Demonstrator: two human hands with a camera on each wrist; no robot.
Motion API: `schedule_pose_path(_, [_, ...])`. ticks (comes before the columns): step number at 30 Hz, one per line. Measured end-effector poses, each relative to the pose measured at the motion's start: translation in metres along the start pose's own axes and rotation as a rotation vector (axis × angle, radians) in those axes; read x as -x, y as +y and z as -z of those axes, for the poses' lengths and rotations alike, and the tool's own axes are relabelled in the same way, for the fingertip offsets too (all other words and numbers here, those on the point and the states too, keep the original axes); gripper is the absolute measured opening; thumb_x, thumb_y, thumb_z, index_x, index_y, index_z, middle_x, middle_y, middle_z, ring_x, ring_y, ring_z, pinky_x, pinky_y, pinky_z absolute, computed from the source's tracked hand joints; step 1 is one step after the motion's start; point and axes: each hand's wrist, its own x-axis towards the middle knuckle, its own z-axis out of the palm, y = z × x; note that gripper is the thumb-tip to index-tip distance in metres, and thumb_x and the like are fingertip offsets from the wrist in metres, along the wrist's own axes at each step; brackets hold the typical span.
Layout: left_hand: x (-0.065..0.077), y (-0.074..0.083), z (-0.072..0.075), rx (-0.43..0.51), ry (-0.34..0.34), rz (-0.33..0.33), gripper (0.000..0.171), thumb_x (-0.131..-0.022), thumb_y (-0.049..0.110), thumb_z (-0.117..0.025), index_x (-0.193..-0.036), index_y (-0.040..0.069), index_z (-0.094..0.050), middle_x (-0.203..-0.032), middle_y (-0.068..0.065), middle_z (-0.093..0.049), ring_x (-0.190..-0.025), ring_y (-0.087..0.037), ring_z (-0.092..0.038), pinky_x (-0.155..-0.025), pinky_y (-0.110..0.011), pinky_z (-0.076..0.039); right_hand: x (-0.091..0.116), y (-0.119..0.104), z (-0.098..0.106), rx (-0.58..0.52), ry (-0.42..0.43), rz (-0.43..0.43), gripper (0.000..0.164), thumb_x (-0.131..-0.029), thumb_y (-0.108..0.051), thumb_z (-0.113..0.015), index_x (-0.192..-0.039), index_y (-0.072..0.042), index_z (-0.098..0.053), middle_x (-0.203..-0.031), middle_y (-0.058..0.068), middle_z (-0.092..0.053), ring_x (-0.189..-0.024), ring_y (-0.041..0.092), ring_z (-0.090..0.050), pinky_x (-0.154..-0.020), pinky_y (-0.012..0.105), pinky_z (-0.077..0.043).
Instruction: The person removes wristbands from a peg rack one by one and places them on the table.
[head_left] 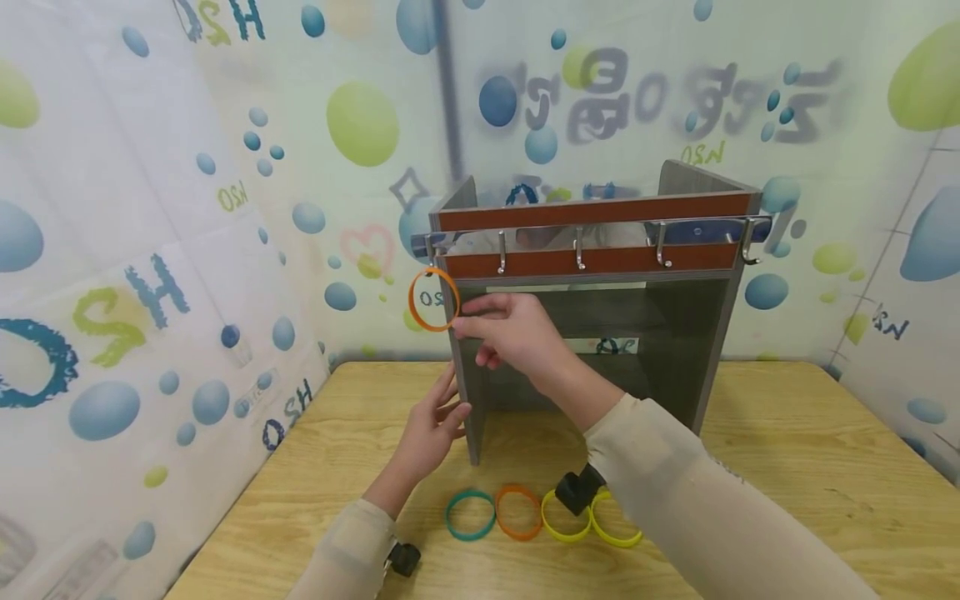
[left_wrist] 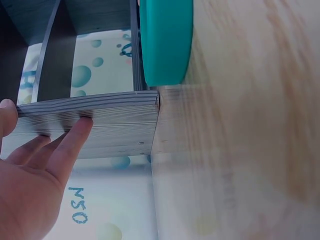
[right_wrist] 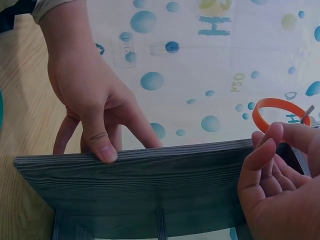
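Observation:
My right hand (head_left: 517, 333) pinches an orange silicone wristband (head_left: 412, 304) by its lower right edge, between thumb and fingertips. The band's top overlaps the leftmost hook (right_wrist: 307, 115) of a grey wooden shelf (head_left: 472, 367); whether it hangs on it I cannot tell. Lower down, my left hand (head_left: 423, 442) holds the shelf's left side panel (left_wrist: 110, 125), thumb at the front edge and fingers against the outer face. On the table lie a teal wristband (head_left: 470, 536), another orange wristband (head_left: 517, 535) and two yellow wristbands (head_left: 617, 542), one partly behind the right wrist's camera.
A metal hook rail (head_left: 540, 240) with several hooks runs across the shelf's red-brown front boards. The shelf stands on a wood-grain table (head_left: 787, 467). A patterned curtain (head_left: 225, 167) hangs behind and to the left, close to the shelf's left side.

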Motion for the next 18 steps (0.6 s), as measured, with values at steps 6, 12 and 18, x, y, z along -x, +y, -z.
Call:
schedule_pose_path(6, [0.0003, 0.0, 0.0005, -0.003, -0.003, 0.005, 0.074, -0.109, 0.006, -0.059, -0.172, 0.023, -0.025, -0.162, -0.028, -0.048, -0.132, -0.053, -0.063, -0.089, -0.051, -0.067, -0.0004, -0.0025, -0.0031, 0.004, -0.007, 0.012, 0.034, -0.101, -0.024, -0.076, -0.13, -0.007, -0.071, -0.113, 0.011, -0.081, -0.059, 0.014, -0.064, -0.061, 0.026, -0.057])
schedule_pose_path(12, [0.0004, 0.0008, 0.001, -0.014, -0.004, -0.005, 0.074, -0.108, 0.005, -0.059, -0.172, 0.023, -0.025, -0.161, -0.029, -0.048, -0.13, -0.053, -0.064, -0.088, -0.05, -0.067, -0.0008, -0.0042, -0.0058, 0.009, -0.001, 0.013, 0.028, -0.101, -0.024, -0.076, -0.123, -0.007, -0.075, -0.11, 0.009, -0.08, -0.06, 0.015, -0.064, -0.062, 0.026, -0.058])
schedule_pose_path(18, [0.0008, 0.0033, 0.001, -0.001, -0.008, 0.006, 0.074, -0.109, 0.005, -0.058, -0.171, 0.028, -0.025, -0.162, -0.025, -0.049, -0.131, -0.051, -0.065, -0.088, -0.048, -0.068, -0.0018, -0.004, -0.0063, 0.005, 0.008, 0.012, 0.024, -0.101, -0.023, -0.076, -0.118, -0.007, -0.077, -0.108, 0.009, -0.08, -0.059, 0.014, -0.063, -0.062, 0.026, -0.058])
